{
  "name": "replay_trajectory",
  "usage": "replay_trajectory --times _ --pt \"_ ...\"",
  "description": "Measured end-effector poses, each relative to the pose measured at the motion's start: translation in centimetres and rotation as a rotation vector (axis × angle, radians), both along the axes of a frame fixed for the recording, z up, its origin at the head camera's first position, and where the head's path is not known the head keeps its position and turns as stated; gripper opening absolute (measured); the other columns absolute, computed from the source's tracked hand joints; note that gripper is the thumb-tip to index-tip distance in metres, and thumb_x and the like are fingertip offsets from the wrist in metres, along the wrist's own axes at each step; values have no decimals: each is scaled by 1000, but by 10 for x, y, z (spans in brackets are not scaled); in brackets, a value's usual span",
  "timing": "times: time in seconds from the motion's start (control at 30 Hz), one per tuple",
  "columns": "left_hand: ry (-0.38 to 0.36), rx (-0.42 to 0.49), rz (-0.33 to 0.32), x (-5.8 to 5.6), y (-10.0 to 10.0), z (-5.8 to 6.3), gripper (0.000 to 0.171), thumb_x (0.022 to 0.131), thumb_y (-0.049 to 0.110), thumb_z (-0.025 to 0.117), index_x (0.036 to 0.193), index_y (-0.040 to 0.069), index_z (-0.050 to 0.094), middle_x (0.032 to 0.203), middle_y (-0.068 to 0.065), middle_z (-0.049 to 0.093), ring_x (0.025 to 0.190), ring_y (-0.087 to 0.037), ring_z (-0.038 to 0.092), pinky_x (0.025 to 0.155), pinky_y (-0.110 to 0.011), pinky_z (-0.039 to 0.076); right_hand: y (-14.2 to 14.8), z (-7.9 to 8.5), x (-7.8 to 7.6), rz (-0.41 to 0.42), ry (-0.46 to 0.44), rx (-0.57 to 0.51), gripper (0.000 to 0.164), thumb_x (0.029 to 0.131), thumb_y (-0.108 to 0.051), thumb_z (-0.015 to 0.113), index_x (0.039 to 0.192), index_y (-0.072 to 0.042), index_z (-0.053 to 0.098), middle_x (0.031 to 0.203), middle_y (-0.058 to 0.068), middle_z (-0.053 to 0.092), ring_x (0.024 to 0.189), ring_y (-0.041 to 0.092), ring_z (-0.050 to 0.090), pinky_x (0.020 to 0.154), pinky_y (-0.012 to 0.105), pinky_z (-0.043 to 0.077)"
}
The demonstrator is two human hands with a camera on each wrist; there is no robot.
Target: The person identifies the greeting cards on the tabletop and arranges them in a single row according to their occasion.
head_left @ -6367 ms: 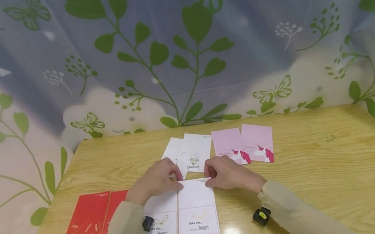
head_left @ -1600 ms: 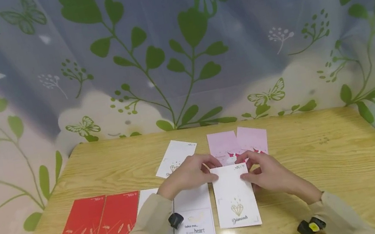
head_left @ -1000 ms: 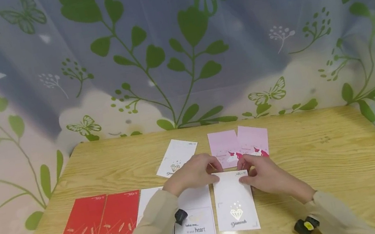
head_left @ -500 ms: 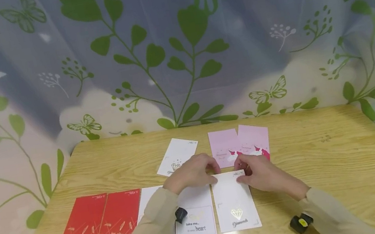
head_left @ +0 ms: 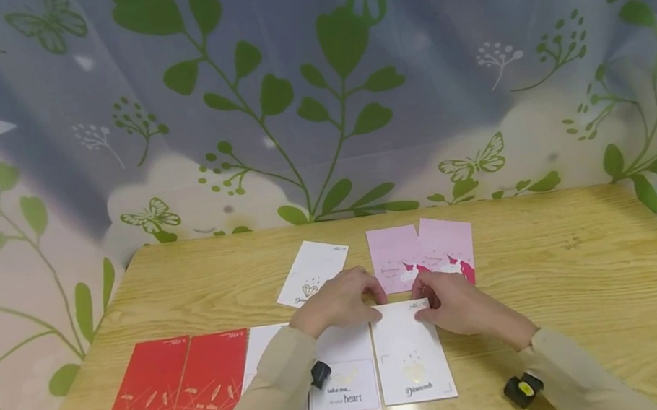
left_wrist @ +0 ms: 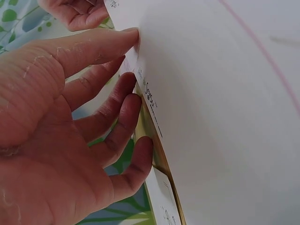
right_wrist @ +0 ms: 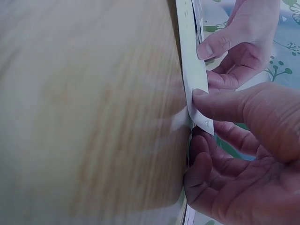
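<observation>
A white card (head_left: 409,348) with a gold diamond and the word "Diamonds" lies at the right end of the front row in the head view. My left hand (head_left: 340,301) pinches its top left corner, thumb on the face. The top right corner is pinched by my right hand (head_left: 460,306); the right wrist view shows that thumb (right_wrist: 220,104) pressed on the card's bent corner, with the fingers behind the edge. Directly left of it lies a white "take me to your heart" card (head_left: 348,392). Another such white card is partly hidden under my left sleeve.
Two red cards (head_left: 149,383) with gold feather prints lie side by side at the left of the front row. Behind my hands sit a second white diamond card (head_left: 315,262) and two pink unicorn cards (head_left: 393,245). A patterned curtain (head_left: 315,127) hangs behind the wooden table (head_left: 584,306).
Both hands have left the "take me" card and brought one white diamond card from the back row to the front row's right end. Lately it has settled down beside its neighbour, hands nearly still.
</observation>
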State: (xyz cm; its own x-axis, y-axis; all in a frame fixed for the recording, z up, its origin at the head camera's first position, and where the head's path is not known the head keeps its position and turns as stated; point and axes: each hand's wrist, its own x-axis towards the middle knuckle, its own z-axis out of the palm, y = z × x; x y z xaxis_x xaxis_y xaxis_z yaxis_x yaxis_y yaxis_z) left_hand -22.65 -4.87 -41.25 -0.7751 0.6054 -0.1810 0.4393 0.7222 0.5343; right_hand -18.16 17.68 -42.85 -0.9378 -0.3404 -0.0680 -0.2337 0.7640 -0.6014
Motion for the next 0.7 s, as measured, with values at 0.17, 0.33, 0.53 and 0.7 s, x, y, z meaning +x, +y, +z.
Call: replay_trajectory --times 0.17,0.33,0.53,0.7 --pt "-9 -10 8 -1 0 0 12 87 15 78 98 18 74 113 1 62 102 -15 53 99 -36 45 1 0 -1 9 1 2 17 89 -10 76 98 -9 62 79 0 58 72 14 50 64 26 42" --pt "-3 -20 4 1 0 2 12 86 15 78 97 18 74 114 1 62 102 -14 53 97 -35 46 1 -1 -1 10 -7 7 17 89 -9 76 97 -9 62 78 0 58 72 14 50 64 26 42" --pt "-6 -32 15 3 1 4 12 87 14 77 98 18 74 114 1 62 101 -15 52 96 -35 46 0 0 0 9 -21 13 17 88 -9 77 96 -9 62 79 0 58 72 14 50 64 26 42" --pt "9 -58 16 5 2 6 12 87 16 77 98 19 73 113 2 61 100 -15 52 95 -34 46 0 2 -1 20 -14 19 17 88 -9 78 97 -8 63 79 0 57 73 14 49 64 26 41"
